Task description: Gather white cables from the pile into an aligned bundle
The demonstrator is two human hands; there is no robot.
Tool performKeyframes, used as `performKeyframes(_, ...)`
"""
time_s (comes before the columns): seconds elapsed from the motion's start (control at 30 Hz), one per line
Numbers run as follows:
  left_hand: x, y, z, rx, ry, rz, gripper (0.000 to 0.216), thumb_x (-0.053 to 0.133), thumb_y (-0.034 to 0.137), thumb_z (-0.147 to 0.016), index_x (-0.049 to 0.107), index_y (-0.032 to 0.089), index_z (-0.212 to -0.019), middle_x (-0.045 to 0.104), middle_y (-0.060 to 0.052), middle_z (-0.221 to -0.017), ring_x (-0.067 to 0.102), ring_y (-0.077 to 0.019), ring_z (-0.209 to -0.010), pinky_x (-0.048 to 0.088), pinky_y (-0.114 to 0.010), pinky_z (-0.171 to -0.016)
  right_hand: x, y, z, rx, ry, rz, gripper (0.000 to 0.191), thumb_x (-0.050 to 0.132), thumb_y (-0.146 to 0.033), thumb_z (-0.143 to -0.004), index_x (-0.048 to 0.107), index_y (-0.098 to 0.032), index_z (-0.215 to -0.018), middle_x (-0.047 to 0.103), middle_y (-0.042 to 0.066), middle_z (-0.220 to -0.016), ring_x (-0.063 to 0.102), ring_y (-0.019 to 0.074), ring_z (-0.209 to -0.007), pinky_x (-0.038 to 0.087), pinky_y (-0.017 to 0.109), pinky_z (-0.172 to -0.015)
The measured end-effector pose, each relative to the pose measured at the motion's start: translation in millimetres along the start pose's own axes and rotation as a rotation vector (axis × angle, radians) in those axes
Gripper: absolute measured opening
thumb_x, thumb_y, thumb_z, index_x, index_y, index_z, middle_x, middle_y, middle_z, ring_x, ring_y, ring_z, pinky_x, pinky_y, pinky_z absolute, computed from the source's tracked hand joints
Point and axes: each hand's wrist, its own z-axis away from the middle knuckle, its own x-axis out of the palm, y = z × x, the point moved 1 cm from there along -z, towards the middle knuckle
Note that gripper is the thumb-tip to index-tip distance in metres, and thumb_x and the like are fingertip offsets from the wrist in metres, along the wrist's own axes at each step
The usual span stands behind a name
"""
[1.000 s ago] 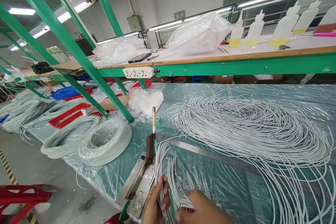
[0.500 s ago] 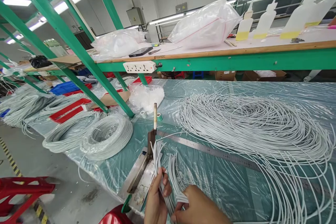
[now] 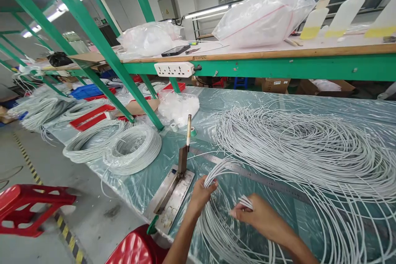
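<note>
My left hand [image 3: 201,192] grips a bundle of thin white wires [image 3: 220,169], whose ends fan out to the upper right over a steel ruler [image 3: 262,181]. My right hand [image 3: 256,214] pinches another set of white wire ends [image 3: 246,202] between its fingers. Both hands are near the front edge of the plastic-covered bench [image 3: 216,103]. Just left of my left hand stands a lever cutter [image 3: 176,185] with its handle raised. A large loose heap of white wire [image 3: 303,148] spreads across the bench to the right, with loops running down under my right arm.
Coils of white wire [image 3: 134,148] lie to the left of the cutter. A green steel frame [image 3: 102,45] carries an upper shelf [image 3: 278,51] with plastic bags, squeeze bottles, a phone and a power strip [image 3: 175,69]. Red stools [image 3: 34,206] stand on the floor.
Both hands have moved up and away from the bench edge and drawn apart. The wires have left the cutter, now split into one bundle per hand. The camera view has shifted.
</note>
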Motion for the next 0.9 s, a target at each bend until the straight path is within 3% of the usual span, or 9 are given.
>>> performKeyframes(0.07,-9,-10,5,0.055,0.154,-0.069,0.022,0.066,0.035,-0.059,0.061,0.017,-0.072,0.059,0.001,-0.063,0.052,-0.0162,-0.060,0.039,-0.026,-0.059,2,6,1,0.007,0.009,-0.001,0.031,0.062,-0.049,-0.067,0.058,-0.018,-0.071,0.064,0.002,-0.074,0.057,0.0214,-0.076,0.038,0.028,-0.065)
performKeyframes(0.17,-31,-38,25,0.062,0.368,-0.184,0.027,0.059,0.039,-0.062,0.062,0.017,-0.077,0.067,-0.008,-0.077,0.059,-0.0297,-0.081,0.041,-0.037,-0.076,6,16,0,0.024,0.026,0.012,0.036,0.059,-0.052,-0.068,0.056,-0.017,-0.076,0.064,0.004,-0.080,0.059,0.0225,-0.082,0.039,0.030,-0.071)
performKeyframes(0.33,-57,-95,41,-0.012,0.541,-0.368,0.025,0.055,0.038,-0.063,0.063,0.018,-0.076,0.071,-0.013,-0.080,0.062,-0.0376,-0.086,0.043,-0.042,-0.077,12,20,-4,0.072,0.012,0.080,0.039,0.056,-0.054,-0.069,0.052,-0.017,-0.080,0.064,0.007,-0.086,0.060,0.0243,-0.085,0.039,0.033,-0.072)
performKeyframes(0.43,-59,-114,25,-0.047,0.546,-0.438,0.028,0.053,0.042,-0.067,0.063,0.017,-0.073,0.070,-0.016,-0.078,0.063,-0.0387,-0.084,0.044,-0.042,-0.074,15,15,-4,0.061,0.015,0.079,0.037,0.056,-0.052,-0.069,0.050,-0.017,-0.079,0.064,0.007,-0.086,0.059,0.0244,-0.086,0.038,0.033,-0.073)
performKeyframes(0.57,-52,-120,4,-0.059,0.493,-0.520,0.019,0.055,0.036,-0.067,0.061,0.018,-0.070,0.069,-0.014,-0.076,0.063,-0.0366,-0.082,0.043,-0.040,-0.072,17,14,-3,0.045,0.037,0.103,0.035,0.056,-0.051,-0.069,0.052,-0.017,-0.076,0.062,0.005,-0.081,0.058,0.0231,-0.081,0.038,0.032,-0.069)
performKeyframes(0.77,-51,-126,1,-0.155,0.511,-0.576,0.005,0.056,0.023,-0.061,0.051,0.022,-0.063,0.063,-0.011,-0.066,0.061,-0.0375,-0.077,0.039,-0.041,-0.066,14,17,-4,0.032,0.031,0.083,0.033,0.057,-0.052,-0.069,0.056,-0.018,-0.068,0.058,0.002,-0.070,0.054,0.0196,-0.070,0.035,0.028,-0.062)
performKeyframes(0.9,-57,-122,2,-0.189,0.506,-0.485,0.017,0.056,0.021,-0.058,0.043,0.024,-0.048,0.053,-0.004,-0.050,0.057,-0.0326,-0.064,0.035,-0.037,-0.059,12,15,-3,0.065,0.046,0.073,0.037,0.058,-0.055,-0.067,0.058,-0.018,-0.072,0.057,0.002,-0.072,0.052,0.0185,-0.069,0.034,0.028,-0.061)
